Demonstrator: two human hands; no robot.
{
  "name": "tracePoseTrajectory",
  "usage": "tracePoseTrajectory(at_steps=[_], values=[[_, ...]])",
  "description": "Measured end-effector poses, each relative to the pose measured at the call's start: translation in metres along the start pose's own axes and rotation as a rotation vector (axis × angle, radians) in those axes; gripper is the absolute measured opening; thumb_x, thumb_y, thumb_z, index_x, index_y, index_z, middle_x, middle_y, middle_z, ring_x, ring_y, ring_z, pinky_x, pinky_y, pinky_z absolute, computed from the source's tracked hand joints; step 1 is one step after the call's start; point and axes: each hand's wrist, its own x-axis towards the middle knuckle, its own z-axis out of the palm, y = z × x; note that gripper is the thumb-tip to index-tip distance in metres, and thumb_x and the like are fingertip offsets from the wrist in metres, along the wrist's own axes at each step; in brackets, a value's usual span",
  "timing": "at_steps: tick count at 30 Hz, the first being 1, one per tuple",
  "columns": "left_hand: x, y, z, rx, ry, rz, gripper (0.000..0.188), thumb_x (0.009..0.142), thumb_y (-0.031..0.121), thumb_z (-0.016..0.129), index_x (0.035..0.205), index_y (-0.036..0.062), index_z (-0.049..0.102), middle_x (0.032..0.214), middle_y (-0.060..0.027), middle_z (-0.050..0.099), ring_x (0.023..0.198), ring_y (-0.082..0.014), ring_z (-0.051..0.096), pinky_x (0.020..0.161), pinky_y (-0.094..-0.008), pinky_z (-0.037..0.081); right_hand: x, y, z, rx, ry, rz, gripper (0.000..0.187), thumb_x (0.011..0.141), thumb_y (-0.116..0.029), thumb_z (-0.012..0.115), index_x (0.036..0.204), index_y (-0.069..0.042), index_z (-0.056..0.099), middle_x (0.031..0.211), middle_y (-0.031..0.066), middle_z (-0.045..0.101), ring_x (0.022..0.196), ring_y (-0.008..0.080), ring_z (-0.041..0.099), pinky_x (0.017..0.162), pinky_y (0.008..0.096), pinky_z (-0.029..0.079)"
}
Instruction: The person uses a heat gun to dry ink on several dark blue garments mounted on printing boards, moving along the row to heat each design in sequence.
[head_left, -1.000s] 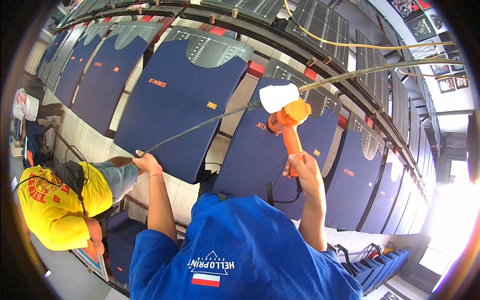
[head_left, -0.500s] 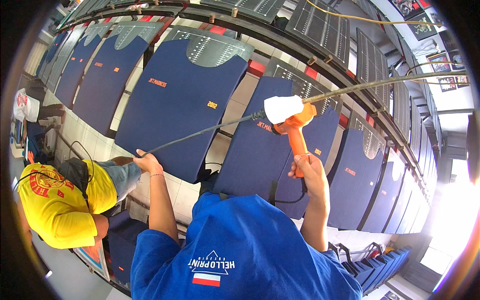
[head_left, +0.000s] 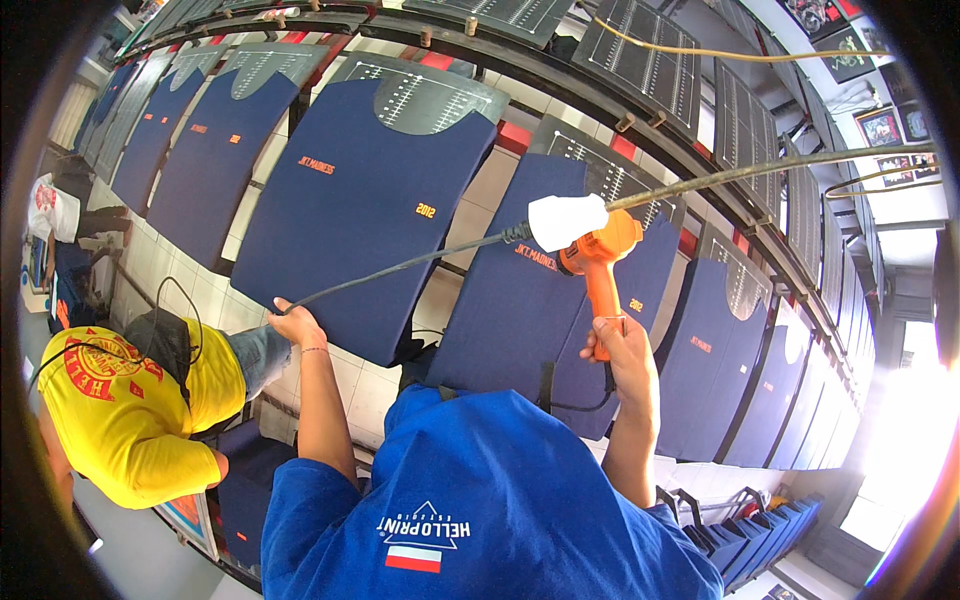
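My right hand (head_left: 622, 348) grips the handle of an orange heat gun (head_left: 598, 262) with a white nozzle (head_left: 566, 220). The nozzle is aimed at a navy shirt (head_left: 520, 310) stretched on a printing board. My left hand (head_left: 296, 325) holds the gun's black cable (head_left: 400, 266) off to the left, over the lower edge of the neighbouring navy shirt (head_left: 365, 210). My own blue shirt (head_left: 480, 500) fills the lower middle.
A long curved row of boards carries several more navy shirts (head_left: 215, 145) with small orange prints. A person in a yellow shirt (head_left: 125, 410) crouches at the lower left. A pole (head_left: 780, 165) and a yellow hose (head_left: 700, 52) run overhead. Stacked boards (head_left: 760, 530) stand at lower right.
The heat gun has sunk slightly and come closer over the navy shirt. My left hand keeps the cable in about the same place.
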Motion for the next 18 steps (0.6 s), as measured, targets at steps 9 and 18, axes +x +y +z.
tracePoseTrajectory(at_steps=[9,18], values=[[-0.003,0.007,-0.001,0.079,0.021,0.058,0.056,0.102,0.033,0.044,0.130,-0.0150,0.044,0.132,-0.0335,0.049,0.120,-0.0426,0.051,0.105,-0.0437,0.038,-0.010,0.003,-0.005,-0.042,-0.003,-0.012,0.035,0.097,-0.035,0.057,0.100,0.000,0.056,0.075,0.0053,0.060,0.064,0.0135,0.062,0.058,0.0256,0.049],[0.002,-0.001,-0.006,-0.127,0.055,0.011,0.050,0.103,0.034,0.041,0.126,-0.0099,0.048,0.121,-0.0314,0.057,0.114,-0.0414,0.056,0.100,-0.0431,0.042,0.013,0.002,0.057,0.341,-0.097,-0.172,0.038,0.098,-0.034,0.055,0.117,-0.001,0.054,0.094,0.0112,0.065,0.081,0.0188,0.066,0.069,0.0284,0.054]])
